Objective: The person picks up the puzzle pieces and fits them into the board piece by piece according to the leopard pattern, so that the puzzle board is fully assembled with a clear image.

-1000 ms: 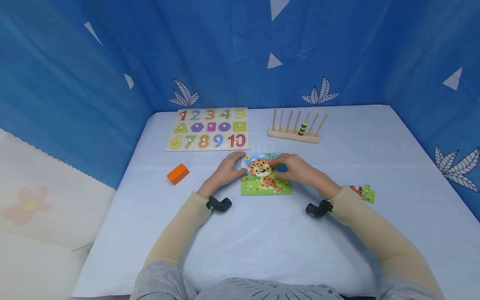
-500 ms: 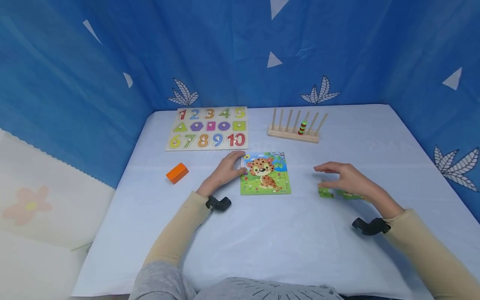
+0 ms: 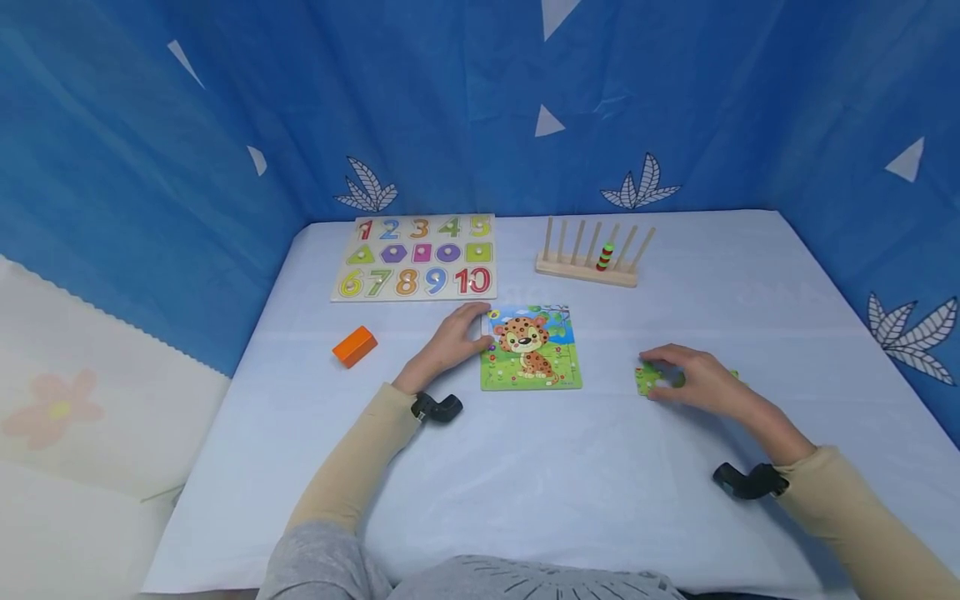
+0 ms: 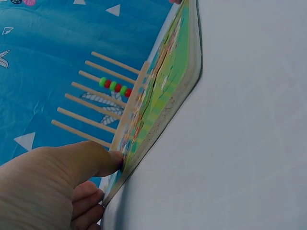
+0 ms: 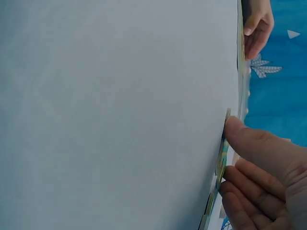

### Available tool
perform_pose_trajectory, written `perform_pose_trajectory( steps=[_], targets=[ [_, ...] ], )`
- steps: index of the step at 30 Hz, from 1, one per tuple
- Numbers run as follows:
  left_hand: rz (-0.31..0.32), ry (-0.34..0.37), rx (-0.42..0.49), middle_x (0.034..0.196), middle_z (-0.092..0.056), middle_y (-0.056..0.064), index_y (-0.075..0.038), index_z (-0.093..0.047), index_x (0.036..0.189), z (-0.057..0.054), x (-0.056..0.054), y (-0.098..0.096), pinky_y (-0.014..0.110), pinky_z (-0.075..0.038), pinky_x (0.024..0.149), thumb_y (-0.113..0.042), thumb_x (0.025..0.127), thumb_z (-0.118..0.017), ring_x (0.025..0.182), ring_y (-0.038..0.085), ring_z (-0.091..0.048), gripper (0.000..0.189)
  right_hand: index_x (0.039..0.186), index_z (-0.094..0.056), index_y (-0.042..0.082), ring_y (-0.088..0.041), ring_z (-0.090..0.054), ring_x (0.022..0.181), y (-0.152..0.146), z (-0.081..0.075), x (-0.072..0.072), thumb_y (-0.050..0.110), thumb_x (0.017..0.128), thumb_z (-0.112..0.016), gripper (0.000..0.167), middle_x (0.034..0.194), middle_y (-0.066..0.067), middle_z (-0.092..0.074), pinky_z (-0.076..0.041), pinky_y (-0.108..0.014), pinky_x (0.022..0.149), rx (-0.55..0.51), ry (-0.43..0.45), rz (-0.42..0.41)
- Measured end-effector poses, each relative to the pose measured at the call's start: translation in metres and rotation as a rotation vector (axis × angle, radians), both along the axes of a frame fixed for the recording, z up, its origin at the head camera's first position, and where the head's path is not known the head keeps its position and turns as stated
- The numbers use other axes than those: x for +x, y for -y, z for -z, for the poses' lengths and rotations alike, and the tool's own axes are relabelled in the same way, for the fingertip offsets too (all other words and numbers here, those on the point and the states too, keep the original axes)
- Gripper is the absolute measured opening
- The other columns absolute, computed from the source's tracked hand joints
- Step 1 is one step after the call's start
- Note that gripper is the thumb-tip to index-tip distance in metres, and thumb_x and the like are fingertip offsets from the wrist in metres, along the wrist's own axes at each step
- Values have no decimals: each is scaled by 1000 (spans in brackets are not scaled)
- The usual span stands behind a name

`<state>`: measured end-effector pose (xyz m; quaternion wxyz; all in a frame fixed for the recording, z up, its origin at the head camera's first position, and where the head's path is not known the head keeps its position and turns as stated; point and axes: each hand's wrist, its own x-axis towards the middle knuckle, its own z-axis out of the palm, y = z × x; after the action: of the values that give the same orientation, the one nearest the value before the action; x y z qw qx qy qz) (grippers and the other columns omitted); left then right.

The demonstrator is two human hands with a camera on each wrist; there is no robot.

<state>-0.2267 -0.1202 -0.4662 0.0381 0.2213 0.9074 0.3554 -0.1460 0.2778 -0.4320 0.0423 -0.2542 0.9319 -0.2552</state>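
Note:
A jigsaw puzzle with a cartoon leopard on a green and blue ground lies in the middle of the table. My left hand holds its left side. In the left wrist view the thumb rests on the puzzle's top face and the fingers curl at its edge. To the right, my right hand is low over loose green puzzle pieces. Its thumb and fingers span one puzzle piece from opposite sides, low at the table in the right wrist view. The palm hides part of the other pieces.
Behind the puzzle lie a wooden number and shape board and a wooden peg rack with red and green beads on one peg. An orange block sits to the left. Blue curtains surround the table's back and sides.
My right hand has left the puzzle's right side, moved right to the loose pieces and lowered onto them, its fingers closing in. The left hand has stayed at the puzzle's left edge.

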Motion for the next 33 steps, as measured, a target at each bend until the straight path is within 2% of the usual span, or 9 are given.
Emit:
perform_pose_trajectory(
  steps=[6,10,15,19,23,26,30,33],
  targets=[
    [0,-6,-2,142,-41,15,0,-42,139,-1,0,0,35,-23,113,-22,86,-69,133,28,-34,63,121,-58,-4,-41,-51,110,2,2,0,13,74,-80,55,120,-24,-56,-46,-56,87,48,-32,0],
    [-3,-5,3,142,-41,15,0,-42,139,-2,0,0,36,-23,113,-21,86,-68,133,28,-34,63,121,-58,-6,-43,-51,111,12,-5,-4,14,75,-79,54,119,-25,-56,-46,-56,87,75,-71,-23],
    [-4,-8,0,142,-41,15,0,-43,138,-1,0,1,35,-24,113,-20,85,-69,133,27,-35,63,122,-58,-5,-40,-50,114,50,-19,-18,17,76,-79,54,120,-23,-57,-45,-55,92,47,-83,-47],
    [0,-3,2,142,-41,14,0,-42,138,0,0,0,35,-23,113,-21,85,-69,133,27,-35,63,121,-59,-3,-38,-50,116,93,-26,-30,21,78,-78,53,121,-20,-58,-43,-55,95,0,-92,-131],
    [9,-15,2,142,-41,15,0,-43,138,1,-1,1,35,-24,113,-21,85,-69,132,27,-35,63,120,-61,-2,-38,-49,118,133,-23,-40,25,80,-76,50,121,-19,-59,-41,-55,97,-48,-76,-239],
    [13,-28,0,142,-42,14,0,-43,138,2,-1,1,34,-24,112,-21,85,-68,132,27,-36,62,119,-62,-1,-34,-53,114,154,-16,-46,27,80,-75,49,118,-16,-61,-46,-50,94,-77,-58,-302],
    [14,-38,2,141,-43,14,-1,-44,137,3,-2,1,34,-24,112,-21,86,-68,132,27,-36,61,118,-63,-1,-25,-57,106,170,-7,-51,30,80,-75,50,114,-11,-63,-47,-43,92,-64,-49,-348],
    [16,-36,-2,141,-43,15,0,-44,137,2,-2,1,35,-25,112,-20,86,-68,132,28,-36,60,119,-62,-1,-24,-56,106,177,-2,-52,31,81,-74,51,116,-12,-62,-46,-42,93,-29,-43,-359]
  ],
)
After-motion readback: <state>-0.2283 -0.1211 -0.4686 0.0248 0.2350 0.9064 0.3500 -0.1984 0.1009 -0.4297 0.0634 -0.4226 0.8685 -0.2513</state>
